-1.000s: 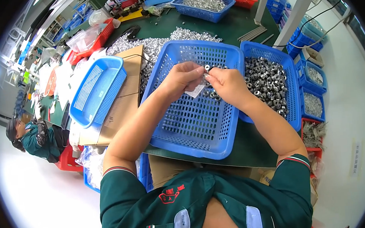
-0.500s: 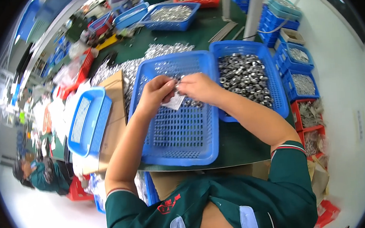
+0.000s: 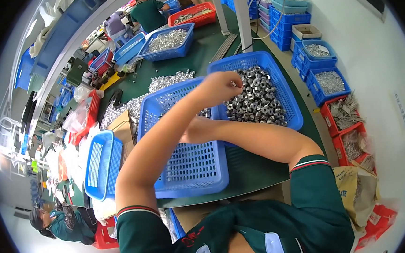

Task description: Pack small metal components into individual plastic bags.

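My left arm reaches across to the right, above my right hand. My left hand (image 3: pixel 219 87) is over the near-left side of the right blue basket (image 3: pixel 296 110), its fingers curled. Whatever they hold, if anything, cannot be made out. That basket contains a pile of dark and shiny metal rings like nuts or collars (image 3: pixel 259 103). Lower down, my right hand (image 3: pixel 197 130) is over the left blue basket (image 3: pixel 222 179), and my left forearm hides its fingers. A few metal rings (image 3: pixel 205 112) show in the left basket beside my forearm.
A heap of small silver parts (image 3: pixel 164 82) lies behind the left basket on the green table (image 3: pixel 250 170). An empty blue basket (image 3: pixel 103 166) stands left. Farther back are a filled blue basket (image 3: pixel 168 40) and red tray (image 3: pixel 192 15). White posts (image 3: pixel 242 18) rise behind. Co-workers sit beyond.
My left hand has left the left basket and swung right to the metal rings. My right hand has dropped lower, behind my left forearm. The white slip near my fingers is out of sight.
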Action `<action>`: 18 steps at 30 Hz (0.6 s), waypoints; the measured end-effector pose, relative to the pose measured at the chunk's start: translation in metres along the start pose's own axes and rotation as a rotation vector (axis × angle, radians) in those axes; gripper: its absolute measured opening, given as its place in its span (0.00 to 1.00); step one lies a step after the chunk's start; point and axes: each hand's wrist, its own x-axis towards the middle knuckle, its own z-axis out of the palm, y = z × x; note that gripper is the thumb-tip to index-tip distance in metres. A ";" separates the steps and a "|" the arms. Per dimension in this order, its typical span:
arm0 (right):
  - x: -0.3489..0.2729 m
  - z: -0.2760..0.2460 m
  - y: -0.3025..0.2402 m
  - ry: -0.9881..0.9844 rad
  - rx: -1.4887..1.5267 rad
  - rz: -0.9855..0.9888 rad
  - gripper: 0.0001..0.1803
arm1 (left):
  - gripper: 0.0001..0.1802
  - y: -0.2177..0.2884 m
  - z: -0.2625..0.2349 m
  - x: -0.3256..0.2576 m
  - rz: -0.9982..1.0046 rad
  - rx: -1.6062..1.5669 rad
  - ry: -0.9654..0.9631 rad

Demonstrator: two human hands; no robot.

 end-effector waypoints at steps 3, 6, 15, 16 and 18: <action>-0.001 0.007 0.009 0.028 0.156 -0.099 0.15 | 0.11 -0.005 0.040 0.039 0.023 0.065 -0.092; 0.001 0.008 0.012 0.110 0.081 -0.134 0.14 | 0.12 -0.005 0.066 0.060 0.136 0.206 -0.038; 0.000 0.006 0.015 0.342 -0.072 -0.274 0.12 | 0.12 0.004 0.013 0.007 0.355 0.237 0.517; 0.001 -0.004 0.012 0.430 -0.133 -0.268 0.12 | 0.11 0.004 -0.001 -0.011 0.307 0.175 0.616; 0.010 -0.012 0.037 0.631 -0.155 -0.293 0.12 | 0.09 -0.015 -0.026 -0.046 0.305 0.161 0.824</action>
